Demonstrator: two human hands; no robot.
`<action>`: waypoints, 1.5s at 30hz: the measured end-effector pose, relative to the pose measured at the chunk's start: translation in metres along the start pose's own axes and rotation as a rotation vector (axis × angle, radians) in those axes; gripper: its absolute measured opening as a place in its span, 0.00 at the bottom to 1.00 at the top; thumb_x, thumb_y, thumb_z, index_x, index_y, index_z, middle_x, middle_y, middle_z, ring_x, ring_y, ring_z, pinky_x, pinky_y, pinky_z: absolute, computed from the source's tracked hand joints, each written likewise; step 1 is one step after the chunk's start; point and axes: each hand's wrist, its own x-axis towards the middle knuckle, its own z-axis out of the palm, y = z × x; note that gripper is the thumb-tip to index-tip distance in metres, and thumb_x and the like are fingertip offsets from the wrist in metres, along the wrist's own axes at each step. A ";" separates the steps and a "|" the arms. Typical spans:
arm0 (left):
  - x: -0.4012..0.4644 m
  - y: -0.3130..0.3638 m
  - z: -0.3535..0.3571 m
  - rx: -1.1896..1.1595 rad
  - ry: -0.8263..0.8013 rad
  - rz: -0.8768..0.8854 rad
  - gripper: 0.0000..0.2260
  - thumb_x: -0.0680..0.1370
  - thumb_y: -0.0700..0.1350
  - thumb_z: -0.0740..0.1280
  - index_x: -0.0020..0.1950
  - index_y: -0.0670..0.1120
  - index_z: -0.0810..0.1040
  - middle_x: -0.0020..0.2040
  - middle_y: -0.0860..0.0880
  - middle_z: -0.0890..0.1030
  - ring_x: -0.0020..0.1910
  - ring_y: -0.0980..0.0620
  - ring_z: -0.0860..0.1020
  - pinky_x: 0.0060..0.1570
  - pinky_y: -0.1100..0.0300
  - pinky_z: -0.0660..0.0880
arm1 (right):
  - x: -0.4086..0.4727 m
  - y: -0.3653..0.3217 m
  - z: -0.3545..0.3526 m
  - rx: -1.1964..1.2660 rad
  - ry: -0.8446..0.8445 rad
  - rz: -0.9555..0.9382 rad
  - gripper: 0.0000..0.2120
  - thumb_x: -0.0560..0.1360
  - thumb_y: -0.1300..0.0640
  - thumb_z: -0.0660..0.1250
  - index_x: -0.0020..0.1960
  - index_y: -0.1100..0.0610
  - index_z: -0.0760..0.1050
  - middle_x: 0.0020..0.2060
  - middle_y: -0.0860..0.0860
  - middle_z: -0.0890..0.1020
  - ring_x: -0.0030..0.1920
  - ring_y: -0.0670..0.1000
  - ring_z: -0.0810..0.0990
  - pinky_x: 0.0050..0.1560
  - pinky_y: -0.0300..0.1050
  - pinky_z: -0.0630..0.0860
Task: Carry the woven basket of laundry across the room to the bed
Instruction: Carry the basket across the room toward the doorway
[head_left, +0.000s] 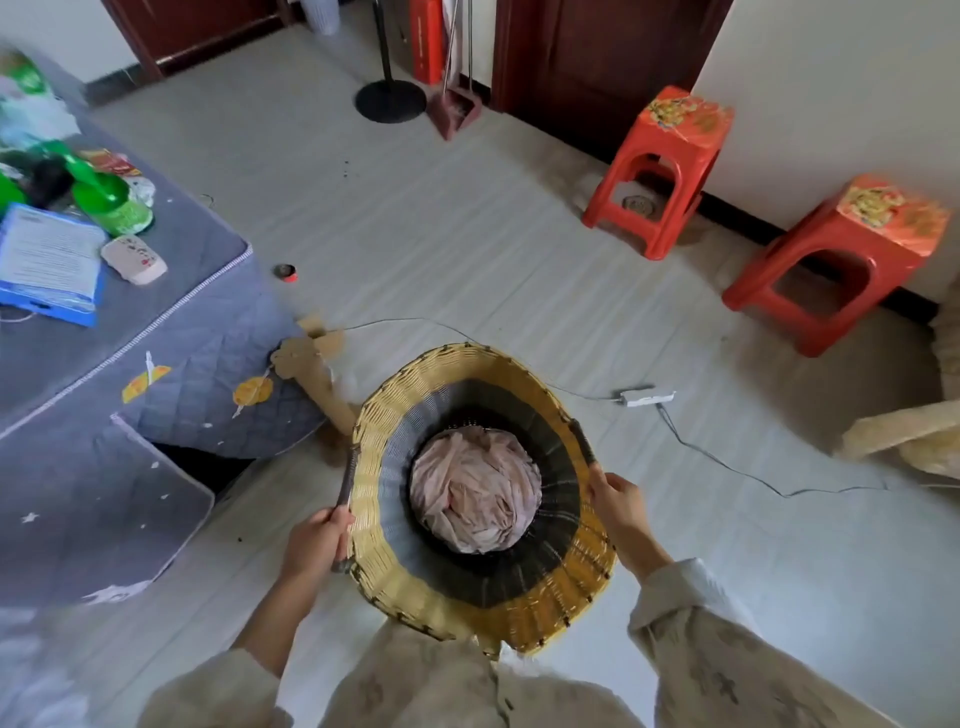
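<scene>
A round woven basket, yellow at the rim and dark inside, hangs in front of my body above the floor. A crumpled pale pink cloth fills its bottom. My left hand is closed around the dark handle on the basket's left side. My right hand grips the handle on the right side. Both my sleeves are pale and patterned.
A table under a grey quilted cover stands at the left, with green bottles, a blue box and a remote on it. Two red plastic stools stand by the right wall. A power strip and cable lie on the floor ahead.
</scene>
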 end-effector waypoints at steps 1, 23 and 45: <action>0.009 0.009 0.005 0.009 -0.011 -0.001 0.13 0.78 0.43 0.58 0.39 0.40 0.77 0.26 0.44 0.72 0.29 0.47 0.70 0.33 0.58 0.66 | 0.011 -0.010 0.002 -0.011 0.006 -0.009 0.21 0.79 0.47 0.56 0.34 0.58 0.73 0.29 0.53 0.72 0.31 0.51 0.69 0.38 0.45 0.66; 0.288 0.291 0.032 0.140 -0.175 -0.023 0.14 0.78 0.43 0.58 0.36 0.41 0.75 0.20 0.45 0.69 0.21 0.48 0.66 0.30 0.57 0.64 | 0.267 -0.284 0.045 -0.051 0.070 0.085 0.22 0.79 0.49 0.56 0.50 0.67 0.78 0.32 0.54 0.74 0.40 0.56 0.74 0.54 0.56 0.77; 0.453 0.512 0.018 -0.230 0.304 -0.186 0.11 0.76 0.46 0.62 0.37 0.46 0.79 0.34 0.44 0.76 0.39 0.47 0.73 0.45 0.56 0.68 | 0.539 -0.587 0.127 -0.180 -0.275 -0.062 0.20 0.77 0.50 0.60 0.28 0.55 0.68 0.27 0.53 0.69 0.29 0.52 0.66 0.32 0.43 0.62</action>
